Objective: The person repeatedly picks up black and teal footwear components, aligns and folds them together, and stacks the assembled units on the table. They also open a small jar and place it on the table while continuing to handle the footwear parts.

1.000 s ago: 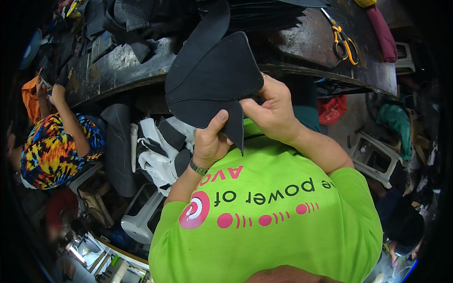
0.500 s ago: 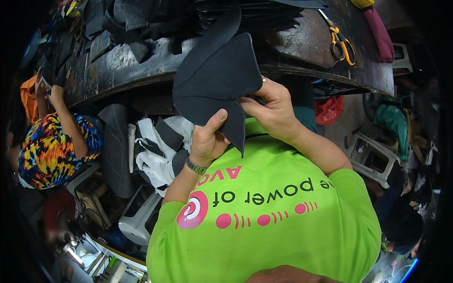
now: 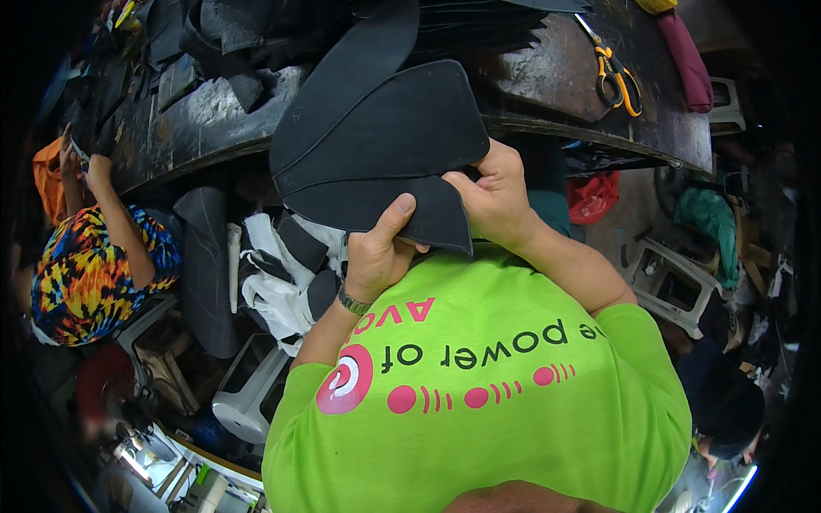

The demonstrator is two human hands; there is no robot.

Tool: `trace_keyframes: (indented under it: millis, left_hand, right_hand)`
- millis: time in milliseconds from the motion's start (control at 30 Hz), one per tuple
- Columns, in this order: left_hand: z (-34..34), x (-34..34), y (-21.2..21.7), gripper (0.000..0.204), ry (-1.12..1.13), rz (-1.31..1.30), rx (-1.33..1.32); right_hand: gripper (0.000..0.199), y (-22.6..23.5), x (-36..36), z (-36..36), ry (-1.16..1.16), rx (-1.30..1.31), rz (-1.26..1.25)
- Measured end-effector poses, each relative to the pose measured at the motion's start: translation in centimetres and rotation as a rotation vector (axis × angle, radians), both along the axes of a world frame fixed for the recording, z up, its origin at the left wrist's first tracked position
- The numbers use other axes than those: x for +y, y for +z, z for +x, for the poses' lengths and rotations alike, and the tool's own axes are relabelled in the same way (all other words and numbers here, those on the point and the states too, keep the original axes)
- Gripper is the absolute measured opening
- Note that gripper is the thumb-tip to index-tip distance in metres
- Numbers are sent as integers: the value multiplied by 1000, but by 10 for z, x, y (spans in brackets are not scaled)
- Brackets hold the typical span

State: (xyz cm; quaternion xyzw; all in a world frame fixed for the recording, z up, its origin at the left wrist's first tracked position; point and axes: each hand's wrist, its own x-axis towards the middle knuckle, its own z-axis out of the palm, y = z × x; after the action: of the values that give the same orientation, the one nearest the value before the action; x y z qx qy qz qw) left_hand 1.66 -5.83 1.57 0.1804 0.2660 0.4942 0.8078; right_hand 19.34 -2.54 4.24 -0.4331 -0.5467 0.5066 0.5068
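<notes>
A black stitched panel (image 3: pixel 376 137), like leather or coated fabric, spreads out in front of me between both hands. Curved seams divide it into lobes, and a long strap-like lobe reaches up over the table edge. My left hand (image 3: pixel 381 250) pinches its lower edge, thumb on top and fingers underneath, partly hidden. My right hand (image 3: pixel 496 190) grips the right edge near the notch between two lobes, its thumb on the upper face. A watch (image 3: pixel 353 301) is on my left wrist.
Ahead stands a dark worn table (image 3: pixel 205 128) bearing stacked black pieces (image 3: pixel 479 32) and orange-handled scissors (image 3: pixel 617 81). A co-worker in a colourful shirt (image 3: pixel 94 274) sits at left. White scraps (image 3: pixel 278 286) lie below the table, near a plastic stool (image 3: pixel 248 398); another stool (image 3: pixel 676 286) is at right.
The panel has opened out flatter and shifted left, showing more of its face and seams. My right hand has moved slightly right and down with its edge; the left keeps its hold.
</notes>
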Motion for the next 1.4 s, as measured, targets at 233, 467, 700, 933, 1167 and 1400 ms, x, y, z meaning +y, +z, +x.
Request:
trace_keyframes:
  millis: [233, 467, 700, 933, 1167, 1400]
  left_hand:
    - [-7, 1, 0, 40, 10, -13, 37]
    - [-5, 0, 1, 37, 18, -13, 48]
    - [-12, 1, -5, 37, -40, -125, -231]
    - [-18, 11, -4, 26, -123, -208, -786]
    - [-15, 14, 2, 43, -93, -262, -1047]
    - [-17, 9, -3, 33, -101, -272, -1057]
  right_hand:
    - [23, -2, 9, 7, 60, 36, 92]
    - [27, -1, 4, 0, 75, 146, -6]
    - [16, -12, 9, 6, -28, -44, 78]
    - [14, -1, 10, 5, -118, -49, 60]
    - [15, 24, 12, -10, 11, -140, 330]
    - [14, 23, 17, -26, 16, -142, 338]
